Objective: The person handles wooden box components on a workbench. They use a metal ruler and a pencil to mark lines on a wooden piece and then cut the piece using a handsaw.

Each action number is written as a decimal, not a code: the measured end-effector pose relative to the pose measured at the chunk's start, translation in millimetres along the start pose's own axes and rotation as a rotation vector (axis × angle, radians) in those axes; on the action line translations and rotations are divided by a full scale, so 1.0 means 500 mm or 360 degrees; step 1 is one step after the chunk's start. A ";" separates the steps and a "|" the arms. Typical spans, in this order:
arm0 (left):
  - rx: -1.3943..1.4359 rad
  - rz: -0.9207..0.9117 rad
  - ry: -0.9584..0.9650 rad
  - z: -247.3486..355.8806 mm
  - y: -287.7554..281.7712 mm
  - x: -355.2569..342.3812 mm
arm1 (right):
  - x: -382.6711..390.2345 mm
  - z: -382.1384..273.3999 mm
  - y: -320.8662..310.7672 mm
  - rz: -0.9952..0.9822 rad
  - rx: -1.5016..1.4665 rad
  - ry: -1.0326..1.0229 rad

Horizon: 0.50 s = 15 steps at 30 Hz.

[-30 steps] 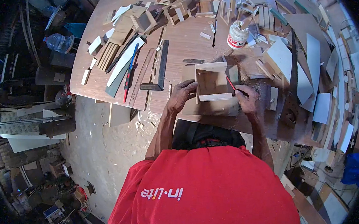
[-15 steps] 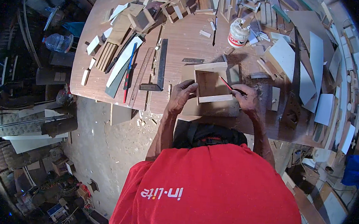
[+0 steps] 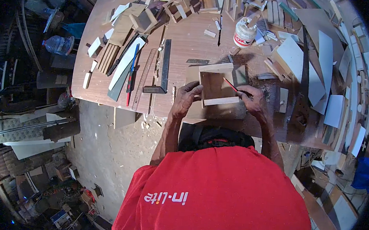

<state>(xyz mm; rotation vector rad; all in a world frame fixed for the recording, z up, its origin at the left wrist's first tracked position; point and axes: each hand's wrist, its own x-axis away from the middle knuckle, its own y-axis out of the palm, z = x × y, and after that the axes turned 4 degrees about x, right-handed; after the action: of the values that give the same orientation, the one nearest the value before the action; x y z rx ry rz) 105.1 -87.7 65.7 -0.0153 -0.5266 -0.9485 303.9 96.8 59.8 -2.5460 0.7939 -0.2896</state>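
Down by the near edge of the surface [image 3: 190,38], the left hand [image 3: 187,99] is pinching one box [image 3: 214,85] by its left side; the right hand [image 3: 252,99], nearly closed, is aiming one pencil [image 3: 230,85] into it. Marking is apparently underway; the next stroke is probably calling for steadiness.

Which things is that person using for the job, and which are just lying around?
Seems in use: wooden box, in the left hand; red pencil, in the right hand.

Probably just lying about: white jar, metal square, saw, plastic bottle.
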 end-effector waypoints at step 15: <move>-0.0019 -0.0031 -0.0049 0.012 0.004 0.001 | -0.008 0.013 0.003 -0.0088 0.0013 0.0090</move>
<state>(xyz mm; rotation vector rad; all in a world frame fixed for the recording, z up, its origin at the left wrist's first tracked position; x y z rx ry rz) 104.5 -85.3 71.4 -0.0359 -0.5501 -0.9718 302.0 100.4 53.2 -2.5650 0.7423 -0.3835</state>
